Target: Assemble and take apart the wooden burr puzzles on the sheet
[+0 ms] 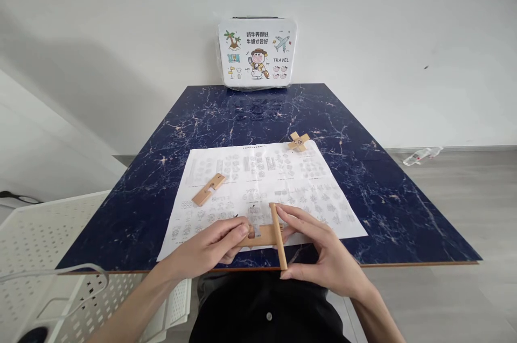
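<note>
My left hand (218,243) is closed around one end of a flat notched wooden puzzle piece (264,235) held over the near edge of the paper sheet. Between thumb and fingertips, my right hand (323,249) pinches a second wooden puzzle piece (278,238), seen edge-on and standing across the first piece's right end. The two pieces meet there; whether they interlock is hidden. On the left of the printed sheet (242,170) lies another notched wooden piece (209,189). A cross-shaped wooden piece marked G (299,141) rests at the sheet's far right corner.
A white cartoon-printed case (258,57) stands at the back of the dark blue marbled table (258,122) against the wall. White perforated shelving (81,219) with a cable (97,269) is at the lower left. A clear plastic item (422,156) lies on the floor at right.
</note>
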Available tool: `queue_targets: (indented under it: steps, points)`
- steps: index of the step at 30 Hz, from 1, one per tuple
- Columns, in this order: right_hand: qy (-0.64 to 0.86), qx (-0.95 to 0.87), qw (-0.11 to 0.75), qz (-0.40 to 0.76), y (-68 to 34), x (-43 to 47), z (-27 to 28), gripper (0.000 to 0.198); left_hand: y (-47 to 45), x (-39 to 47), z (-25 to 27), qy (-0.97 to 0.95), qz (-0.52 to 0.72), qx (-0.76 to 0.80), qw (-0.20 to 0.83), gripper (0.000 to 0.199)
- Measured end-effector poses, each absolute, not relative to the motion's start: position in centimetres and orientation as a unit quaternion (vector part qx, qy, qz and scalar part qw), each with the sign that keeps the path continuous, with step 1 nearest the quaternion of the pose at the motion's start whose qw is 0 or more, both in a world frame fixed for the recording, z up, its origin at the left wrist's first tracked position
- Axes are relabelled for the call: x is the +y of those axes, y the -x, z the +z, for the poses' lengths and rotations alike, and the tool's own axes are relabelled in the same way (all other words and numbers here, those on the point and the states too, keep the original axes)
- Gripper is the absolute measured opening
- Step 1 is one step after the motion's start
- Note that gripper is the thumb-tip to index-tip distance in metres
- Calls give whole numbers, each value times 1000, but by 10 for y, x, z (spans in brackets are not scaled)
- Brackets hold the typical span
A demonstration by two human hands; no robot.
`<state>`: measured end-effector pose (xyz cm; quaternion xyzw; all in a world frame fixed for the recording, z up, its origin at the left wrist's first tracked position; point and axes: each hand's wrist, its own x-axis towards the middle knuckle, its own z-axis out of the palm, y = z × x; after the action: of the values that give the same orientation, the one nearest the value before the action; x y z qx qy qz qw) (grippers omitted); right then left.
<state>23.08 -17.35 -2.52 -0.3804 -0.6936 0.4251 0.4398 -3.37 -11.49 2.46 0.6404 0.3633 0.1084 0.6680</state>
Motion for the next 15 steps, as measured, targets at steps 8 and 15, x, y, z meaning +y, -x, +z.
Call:
queue_targets:
  steps: [8,15]
  points:
    - [395,-687,445,417,-232,-174,-26,87,31,-115,25,-645,107,359,666,45]
    - [402,-697,415,424,-228,-173,-24,89,28,-118,27,-657,99,370,649,47]
